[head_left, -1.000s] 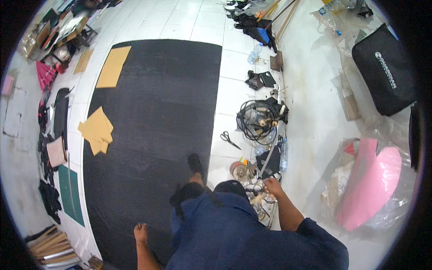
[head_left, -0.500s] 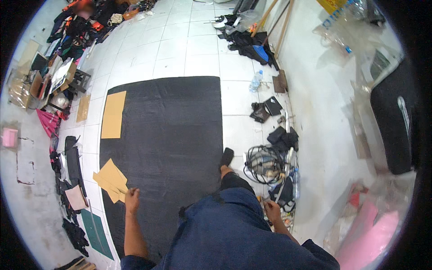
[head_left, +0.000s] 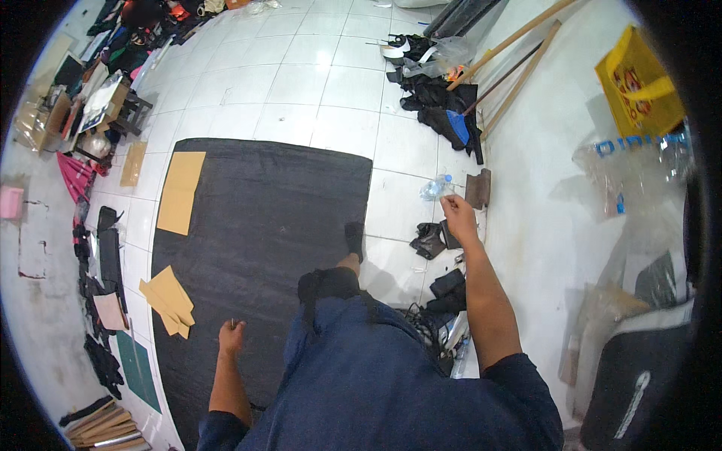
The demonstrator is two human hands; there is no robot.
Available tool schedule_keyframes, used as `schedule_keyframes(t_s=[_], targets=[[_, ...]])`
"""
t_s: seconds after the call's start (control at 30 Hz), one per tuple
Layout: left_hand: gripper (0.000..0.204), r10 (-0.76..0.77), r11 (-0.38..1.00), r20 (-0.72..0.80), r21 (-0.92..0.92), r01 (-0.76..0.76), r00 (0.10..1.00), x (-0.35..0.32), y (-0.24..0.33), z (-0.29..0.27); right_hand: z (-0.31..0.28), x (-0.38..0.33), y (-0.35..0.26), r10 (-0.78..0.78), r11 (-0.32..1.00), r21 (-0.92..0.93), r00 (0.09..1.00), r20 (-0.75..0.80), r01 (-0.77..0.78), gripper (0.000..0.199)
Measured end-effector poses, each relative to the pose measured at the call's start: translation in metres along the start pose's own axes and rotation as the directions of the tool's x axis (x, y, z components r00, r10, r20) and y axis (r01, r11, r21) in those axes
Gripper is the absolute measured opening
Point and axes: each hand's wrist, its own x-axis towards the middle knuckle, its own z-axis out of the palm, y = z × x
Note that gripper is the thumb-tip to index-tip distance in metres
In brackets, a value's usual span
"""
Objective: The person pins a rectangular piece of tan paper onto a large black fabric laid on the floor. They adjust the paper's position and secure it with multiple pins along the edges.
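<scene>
My left hand [head_left: 232,336] is closed above the black sheet [head_left: 271,195] on the floor; whether anything small is in its fingers I cannot make out. Left of it lie overlapping tan card pieces [head_left: 168,299], apart from the hand. Farther up the sheet's left side is a larger tan rectangular card [head_left: 180,192]. My right arm stretches forward on the right. My right hand [head_left: 460,216] has its fingers pinched together near a clear plastic bottle [head_left: 435,188] and a brown block [head_left: 478,188]; what the pinch holds, if anything, is too small to tell.
Dark pouches [head_left: 429,242] and coiled black cables [head_left: 418,323] lie along the right wall. Wooden poles [head_left: 519,83] lean there, beside dark cloth items [head_left: 444,120]. A green cutting mat [head_left: 137,370] and a long black case [head_left: 110,252] lie left of the sheet.
My left hand has come away from the tan card pieces. My right hand has moved from beside the cables forward to near the bottle. My foot now stands on the black sheet's edge.
</scene>
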Motion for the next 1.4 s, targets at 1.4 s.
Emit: schedule_keyframes(t_s=[1.4], targets=[[0.037, -0.708, 0.467, 0.009, -0.744, 0.478, 0.706, -0.073, 0.337, 0.287, -0.013, 0.405, 0.103, 0.112, 0.829, -0.417, 0.620, 0.777, 0.372, 0.026]])
